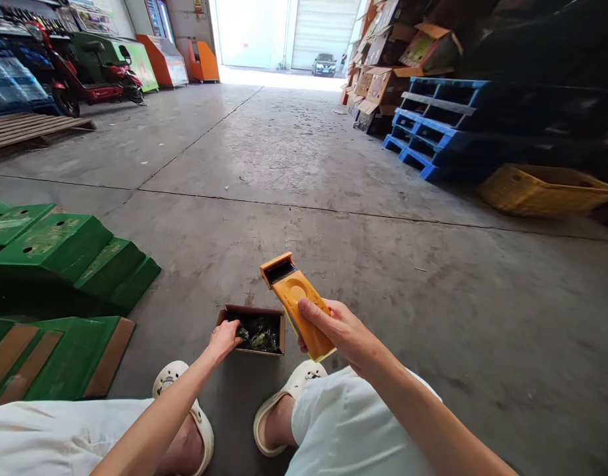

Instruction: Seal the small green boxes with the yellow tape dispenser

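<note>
A small open cardboard box sits on the floor between my feet, with dark green items in clear wrapping inside. My left hand is at the box's left side, its fingers over the rim and touching the wrapped items; whether they grip one is hidden. Above and right of the box, my right hand holds a yellow-orange handheld device, thumb on its face and fingers behind it. The device is tilted, its dark-windowed end pointing up and left.
Green crates stand at the left. A yellow basket, blue pallets and stacked cardboard boxes are on the right. A red scooter is parked far left, near a wooden pallet.
</note>
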Action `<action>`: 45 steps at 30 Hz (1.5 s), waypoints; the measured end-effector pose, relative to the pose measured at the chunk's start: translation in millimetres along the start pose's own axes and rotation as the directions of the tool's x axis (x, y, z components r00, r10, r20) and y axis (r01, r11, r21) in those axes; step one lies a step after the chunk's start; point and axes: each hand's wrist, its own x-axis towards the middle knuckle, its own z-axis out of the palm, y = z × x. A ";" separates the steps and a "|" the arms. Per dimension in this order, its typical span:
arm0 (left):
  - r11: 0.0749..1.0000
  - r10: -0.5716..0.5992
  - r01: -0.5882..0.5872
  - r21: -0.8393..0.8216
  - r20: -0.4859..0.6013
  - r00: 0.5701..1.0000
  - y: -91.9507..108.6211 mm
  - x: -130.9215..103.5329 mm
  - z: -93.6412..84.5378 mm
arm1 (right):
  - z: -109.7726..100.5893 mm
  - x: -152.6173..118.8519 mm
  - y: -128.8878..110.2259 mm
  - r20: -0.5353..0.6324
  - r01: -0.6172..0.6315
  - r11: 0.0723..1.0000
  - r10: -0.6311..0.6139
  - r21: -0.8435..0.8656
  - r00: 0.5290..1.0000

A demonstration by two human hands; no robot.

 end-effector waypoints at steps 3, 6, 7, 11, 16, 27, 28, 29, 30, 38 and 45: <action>0.999 -0.026 0.026 0.030 0.000 1.000 0.0 0.1 1.3 | -0.3 -0.7 0.3 0.014 0.000 1.000 0.000 0.000 1.000; 0.998 -0.039 0.038 0.054 0.009 0.999 -0.4 1.1 1.7 | -1.0 -2.4 -0.8 0.016 -0.002 1.000 0.002 0.009 1.000; 0.998 -0.037 0.037 0.060 0.012 0.999 0.0 2.1 1.2 | -1.2 -3.0 -1.4 0.015 -0.004 1.000 0.004 0.008 1.000; 0.996 -0.033 0.033 0.079 0.000 0.999 5.0 6.8 -2.3 | -0.9 -5.0 -3.7 0.014 -0.004 1.000 0.004 0.007 1.000; 0.996 -0.009 0.012 0.083 -0.045 0.999 13.2 8.2 -5.2 | 0.1 -6.0 -3.7 0.019 0.004 1.000 -0.004 0.003 1.000; 0.997 0.066 -0.062 0.045 -0.078 0.995 21.3 -14.8 -4.2 | -5.2 -8.0 0.9 -0.028 0.039 0.999 -0.040 -0.011 0.999; 0.993 0.115 -0.113 0.028 -0.135 0.984 20.8 -18.9 -2.5 | -5.7 -8.2 0.6 -0.026 0.038 0.999 -0.039 -0.012 0.999; 0.986 0.163 -0.164 0.011 -0.198 0.967 20.2 -22.6 -0.7 | -5.8 -8.1 0.2 -0.025 0.036 0.999 -0.036 -0.013 0.999; 0.977 0.204 -0.211 -0.004 -0.253 0.946 20.0 -25.7 1.0 | -5.5 -7.6 -0.3 -0.026 0.032 0.999 -0.032 -0.014 0.999; 0.861 0.501 -0.508 0.008 -0.179 0.847 54.8 -21.4 24.1 | 2.7 2.8 0.3 0.017 -0.003 0.999 0.003 -0.041 1.000; 0.885 0.461 -0.466 -0.002 -0.145 0.875 67.9 -4.9 32.7 | 1.6 16.0 8.1 -0.002 -0.019 0.994 0.018 -0.112 1.000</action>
